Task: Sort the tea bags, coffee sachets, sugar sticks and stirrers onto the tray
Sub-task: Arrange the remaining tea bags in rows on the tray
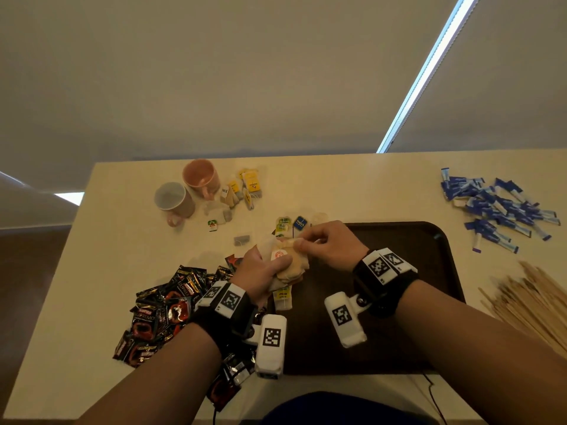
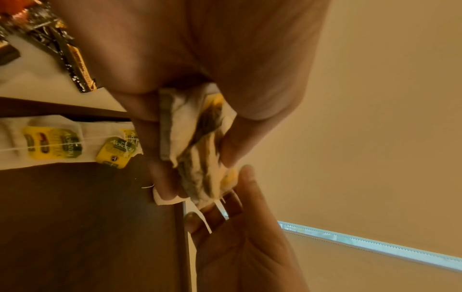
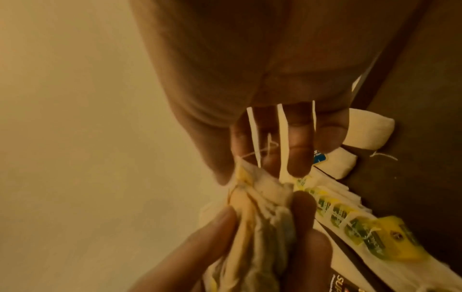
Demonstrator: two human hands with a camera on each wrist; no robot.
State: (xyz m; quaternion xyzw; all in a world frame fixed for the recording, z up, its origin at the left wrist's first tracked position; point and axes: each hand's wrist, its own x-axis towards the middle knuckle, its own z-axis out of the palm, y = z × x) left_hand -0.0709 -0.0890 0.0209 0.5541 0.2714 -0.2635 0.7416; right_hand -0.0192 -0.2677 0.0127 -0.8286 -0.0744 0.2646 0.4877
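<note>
My left hand grips a bundle of tea bags above the left edge of the dark brown tray. My right hand pinches the top of that same bundle. In the left wrist view my fingers curl round the crumpled bags. The right wrist view shows the bundle with strings and white tags hanging by my fingertips. More tea bags with yellow tags lie on the tray's left side. Loose tea bags lie farther back on the table.
A pile of black coffee sachets lies left of the tray. Blue sugar sticks are scattered at the back right, and wooden stirrers lie at the right edge. Two mugs stand at the back left.
</note>
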